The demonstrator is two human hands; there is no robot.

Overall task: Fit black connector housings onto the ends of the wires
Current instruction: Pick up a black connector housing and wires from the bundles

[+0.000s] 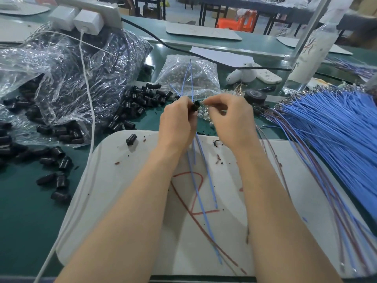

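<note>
Above the white mat (122,201), the left hand (177,121) grips a black connector housing (196,105) between thumb and curled fingers, with the housing's open end turned toward the right hand (230,119). The right hand's thumb and forefinger are pinched close together just beside that open end. Whether they hold anything is too small to tell. A few blue wires (204,190) pass through the left hand's grip, rising past the knuckles toward the far side of the table and trailing down between the forearms over the mat, which bears red marker strokes.

One loose housing (131,139) lies on the mat's far left corner among small dark scraps. A heap of black housings (140,99) sits beyond it on the green table (30,211), and more spill from a large crumpled clear bag (71,78) at the left. A smaller clear bag (204,78) of tiny parts lies just behind the hands. At the right, a thick wire bundle (326,129), blue with some reddish strands, fans across the table, with a roll of black tape (255,96) near its far end. A white charging cable (89,111) runs from a white plug (88,24) down the mat's left side. A clear plastic bottle (312,52) stands at the far right.
</note>
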